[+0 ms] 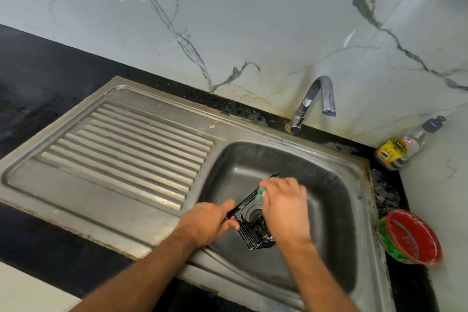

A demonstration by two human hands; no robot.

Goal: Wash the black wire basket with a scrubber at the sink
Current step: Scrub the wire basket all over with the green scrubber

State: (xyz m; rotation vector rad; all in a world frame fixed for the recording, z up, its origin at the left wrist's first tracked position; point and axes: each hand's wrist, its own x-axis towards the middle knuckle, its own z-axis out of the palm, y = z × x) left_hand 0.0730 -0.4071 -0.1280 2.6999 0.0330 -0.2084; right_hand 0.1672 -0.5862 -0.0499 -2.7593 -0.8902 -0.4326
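Note:
A black wire basket (254, 234) is held tilted over the steel sink bowl (336, 200), above the drain, with white foam on its lower wires. My left hand (207, 223) grips the basket's left rim. My right hand (285, 208) is closed on a green scrubber (260, 191) and presses it against the basket's upper edge. Most of the scrubber is hidden under my fingers.
The tap (312, 102) stands behind the bowl with no water running. A ribbed steel drainboard (126, 142) lies to the left. A dish gel pump bottle (398, 148) stands in the right corner. A red and green soap tub (411, 237) sits on the counter to the right.

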